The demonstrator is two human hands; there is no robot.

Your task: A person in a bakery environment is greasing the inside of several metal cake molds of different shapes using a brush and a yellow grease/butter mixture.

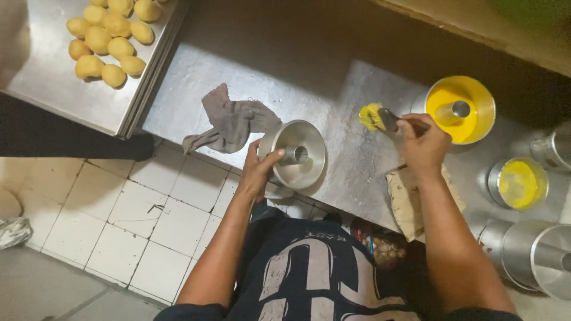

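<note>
While left hand (260, 167) grips the tube pan (295, 154) rim, right hand (423, 145) clutches a buttery brush (378, 117), yellow bowl (461, 109) at 2 o'clock.

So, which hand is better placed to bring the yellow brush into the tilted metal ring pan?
Probably the right hand: it already grips the brush, whose yellow bristles point toward the ring pan. The left hand is busy, its fingers holding the pan's rim.

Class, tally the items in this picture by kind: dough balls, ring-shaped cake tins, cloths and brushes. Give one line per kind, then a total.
Dough balls: 12 in view, on the tray
Ring tins: 5, counting those partly in view
Cloths: 1
Brushes: 1
Total: 19
</note>
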